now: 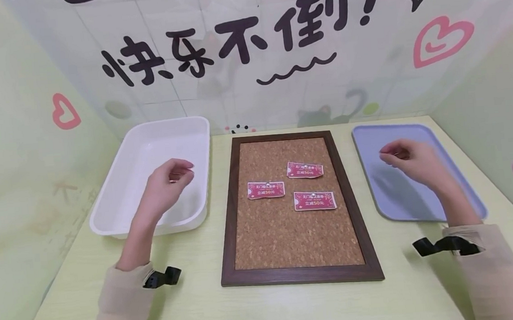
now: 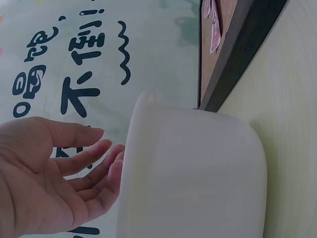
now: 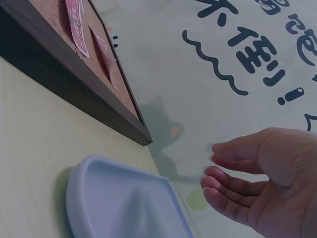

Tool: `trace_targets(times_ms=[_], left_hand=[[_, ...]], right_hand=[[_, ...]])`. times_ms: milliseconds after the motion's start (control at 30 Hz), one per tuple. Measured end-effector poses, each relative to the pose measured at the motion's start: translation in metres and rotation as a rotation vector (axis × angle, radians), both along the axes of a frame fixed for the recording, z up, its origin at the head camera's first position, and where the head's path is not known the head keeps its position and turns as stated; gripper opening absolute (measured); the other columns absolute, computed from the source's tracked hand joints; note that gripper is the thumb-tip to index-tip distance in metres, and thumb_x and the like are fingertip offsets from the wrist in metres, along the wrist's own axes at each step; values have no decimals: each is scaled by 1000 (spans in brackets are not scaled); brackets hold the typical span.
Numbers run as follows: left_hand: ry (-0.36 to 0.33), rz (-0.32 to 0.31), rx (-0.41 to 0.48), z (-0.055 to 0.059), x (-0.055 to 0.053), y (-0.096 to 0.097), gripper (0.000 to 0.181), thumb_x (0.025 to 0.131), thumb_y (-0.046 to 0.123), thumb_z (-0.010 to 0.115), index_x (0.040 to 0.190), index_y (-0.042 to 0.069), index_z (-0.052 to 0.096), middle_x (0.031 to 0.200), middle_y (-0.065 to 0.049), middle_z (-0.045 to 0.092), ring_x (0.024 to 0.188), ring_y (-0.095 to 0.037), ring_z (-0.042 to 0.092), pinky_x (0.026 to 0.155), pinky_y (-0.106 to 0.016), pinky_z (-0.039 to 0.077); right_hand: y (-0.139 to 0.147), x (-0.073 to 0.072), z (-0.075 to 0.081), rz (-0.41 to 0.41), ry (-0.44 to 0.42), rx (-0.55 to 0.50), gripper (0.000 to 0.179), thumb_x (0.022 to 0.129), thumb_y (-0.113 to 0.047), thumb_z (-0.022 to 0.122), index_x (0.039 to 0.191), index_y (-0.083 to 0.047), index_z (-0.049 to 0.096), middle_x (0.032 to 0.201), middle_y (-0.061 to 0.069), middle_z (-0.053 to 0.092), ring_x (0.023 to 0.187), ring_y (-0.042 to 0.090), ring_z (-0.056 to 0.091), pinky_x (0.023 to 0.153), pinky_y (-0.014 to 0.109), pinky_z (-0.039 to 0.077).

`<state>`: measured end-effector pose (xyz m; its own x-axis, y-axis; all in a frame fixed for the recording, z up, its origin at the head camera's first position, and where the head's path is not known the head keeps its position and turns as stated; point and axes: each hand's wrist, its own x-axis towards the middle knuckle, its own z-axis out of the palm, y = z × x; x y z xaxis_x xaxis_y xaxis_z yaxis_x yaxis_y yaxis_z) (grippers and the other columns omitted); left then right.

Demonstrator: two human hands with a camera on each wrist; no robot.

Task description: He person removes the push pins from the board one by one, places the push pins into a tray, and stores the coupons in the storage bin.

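A cork board (image 1: 290, 242) in a dark brown wooden frame lies in the middle of the table. Three pink paper coupons are fixed to it with small pale pins: one at the upper right (image 1: 304, 171), one at the left (image 1: 265, 191), one at the lower right (image 1: 315, 203). Over the white plastic bin (image 1: 142, 149) my left hand (image 1: 164, 187) hovers, fingers loosely curled and holding nothing. My right hand (image 1: 415, 160) hangs above the blue-grey tray (image 1: 391, 207), also relaxed, with nothing between thumb and fingertips. Both palms show in the wrist views.
The light wooden table (image 1: 268, 312) carries all three items side by side. Behind it stands a printed backdrop (image 1: 233, 96) with black characters, and side panels (image 1: 492, 111) close in left and right. Black straps with camera mounts (image 1: 162, 278) sit on both wrists.
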<state>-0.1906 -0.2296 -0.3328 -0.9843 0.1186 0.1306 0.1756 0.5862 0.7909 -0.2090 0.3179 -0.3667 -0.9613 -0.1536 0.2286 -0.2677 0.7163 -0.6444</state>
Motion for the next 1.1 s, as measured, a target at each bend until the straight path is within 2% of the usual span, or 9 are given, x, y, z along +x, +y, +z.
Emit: trace_targets(times_ms=[200, 567, 867, 1100], left_hand=[[2, -52, -11, -1, 3, 19, 25, 101, 9, 59, 122, -4, 61, 109, -20, 67, 103, -32, 64, 94, -43, 49], [3, -134, -10, -10, 7, 46, 21, 100, 6, 60, 119, -2, 63, 104, -15, 67, 99, -29, 64, 92, -44, 52], [2, -225, 15, -17, 11, 70, 20, 99, 4, 62, 117, -2, 64, 104, -13, 69, 98, -27, 64, 89, -42, 53], [-5, -273, 33, -17, 12, 83, 20, 98, 1, 61, 117, -4, 64, 107, -17, 68, 98, -27, 65, 88, -42, 54]], right_hand=[[-17, 2, 0, 39, 16, -5, 22, 97, -14, 68, 110, 4, 69, 99, 19, 70, 80, -5, 60, 69, 10, 46], [-50, 5, -3, 143, -16, -6, 19, 98, -10, 67, 109, 5, 67, 100, 16, 71, 84, -1, 62, 74, 10, 49], [-79, 8, -2, 202, -65, 43, 19, 98, -12, 68, 110, 3, 68, 99, 10, 71, 90, 21, 67, 78, 21, 53], [-100, 11, -2, 249, -85, 94, 18, 97, -12, 68, 110, 0, 69, 100, 9, 71, 90, 19, 66, 82, 34, 55]])
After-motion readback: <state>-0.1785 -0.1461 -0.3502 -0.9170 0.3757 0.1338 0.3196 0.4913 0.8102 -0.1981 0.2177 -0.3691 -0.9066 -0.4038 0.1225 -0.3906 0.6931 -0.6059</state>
